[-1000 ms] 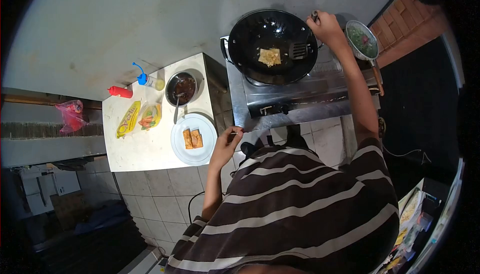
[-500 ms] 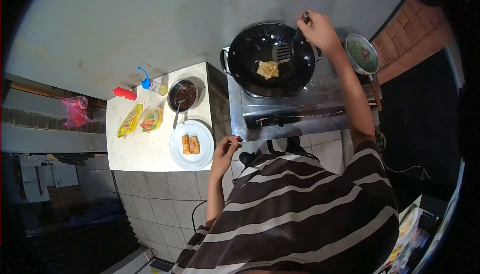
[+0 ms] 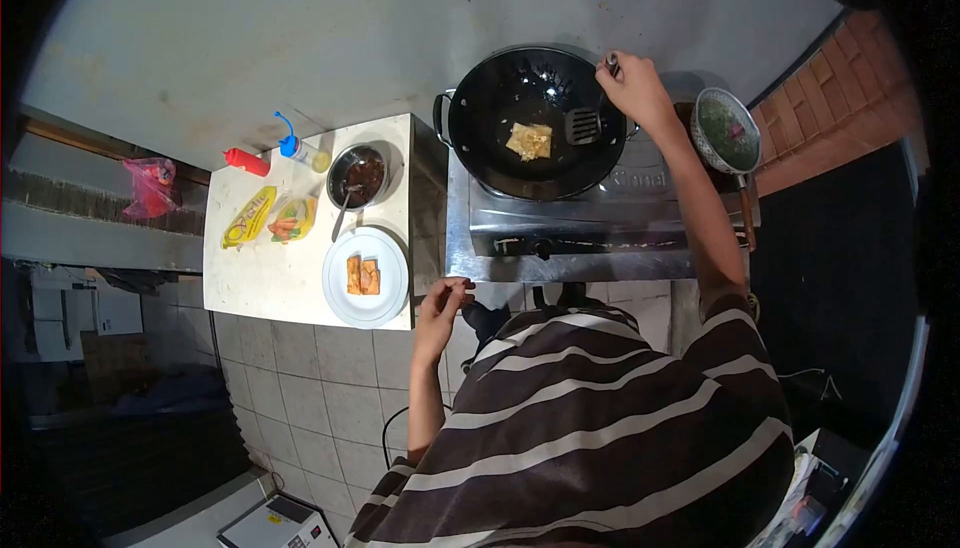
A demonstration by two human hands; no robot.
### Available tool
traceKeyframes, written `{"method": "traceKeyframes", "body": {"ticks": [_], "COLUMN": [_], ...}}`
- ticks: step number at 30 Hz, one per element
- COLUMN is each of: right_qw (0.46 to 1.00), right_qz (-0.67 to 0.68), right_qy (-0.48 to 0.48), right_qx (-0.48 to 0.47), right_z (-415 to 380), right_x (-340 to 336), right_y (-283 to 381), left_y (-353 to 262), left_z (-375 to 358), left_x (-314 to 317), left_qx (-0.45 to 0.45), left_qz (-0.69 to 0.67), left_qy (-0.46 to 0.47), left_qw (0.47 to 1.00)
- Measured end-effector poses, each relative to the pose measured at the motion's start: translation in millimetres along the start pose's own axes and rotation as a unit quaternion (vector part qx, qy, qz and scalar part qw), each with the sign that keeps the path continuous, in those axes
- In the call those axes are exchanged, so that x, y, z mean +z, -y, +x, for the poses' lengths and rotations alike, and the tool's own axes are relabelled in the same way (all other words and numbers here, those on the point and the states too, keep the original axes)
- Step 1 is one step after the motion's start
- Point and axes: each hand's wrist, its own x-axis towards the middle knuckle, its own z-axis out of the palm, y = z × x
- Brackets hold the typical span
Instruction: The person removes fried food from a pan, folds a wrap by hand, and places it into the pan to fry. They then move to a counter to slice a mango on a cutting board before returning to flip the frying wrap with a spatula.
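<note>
My right hand [image 3: 640,95] is closed around the handle of a slotted spatula [image 3: 583,128], held over the right side of a black wok [image 3: 490,163]. The spatula's blade is inside the wok, just right of a folded, pale golden piece of food [image 3: 530,142], with a small gap between them. My left hand [image 3: 440,310] hangs near the stove's front edge, its fingers loosely bent and apart, and nothing shows in it. Beside it on the left, a white plate [image 3: 340,306] holds two browned, folded pieces [image 3: 363,276].
The wok sits on a metal gas stove [image 3: 580,220]. A strainer [image 3: 727,128] with greens is at its right. On the white table [image 3: 240,278] stand a bowl of dark sauce [image 3: 357,174] with a spoon, a red bottle [image 3: 247,161], a blue-capped bottle [image 3: 300,151] and yellow packets [image 3: 250,218].
The spatula blade has moved down and slightly right, away from the food. My right hand is a little lower. The whole view has shifted slightly, while my left hand keeps nearly the same pose.
</note>
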Motion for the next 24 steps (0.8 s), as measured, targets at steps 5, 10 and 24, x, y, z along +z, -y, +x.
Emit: {"method": "traceKeyframes", "body": {"ticks": [5, 10, 24], "right_qw": [0.998, 0.99, 0.958], "right_qz": [0.029, 0.033, 0.259], "right_qy": [0.039, 0.107, 0.123], "right_qx": [-0.036, -0.088, -0.03], "right_z": [10.2, 16.9, 47.3], "right_x": [10.6, -3.2, 35.4], "right_y": [-6.5, 21.5, -39.5], "left_y": [2.3, 2.0, -7.6], "left_z": [-3.1, -5.6, -15.9], "left_x": [5.1, 7.4, -8.3], "left_qx": [-0.004, -0.009, 0.002], "left_qz": [-0.012, -0.027, -0.048], "left_qy": [-0.007, -0.018, -0.082], "left_qw": [1.0, 0.999, 0.995]}}
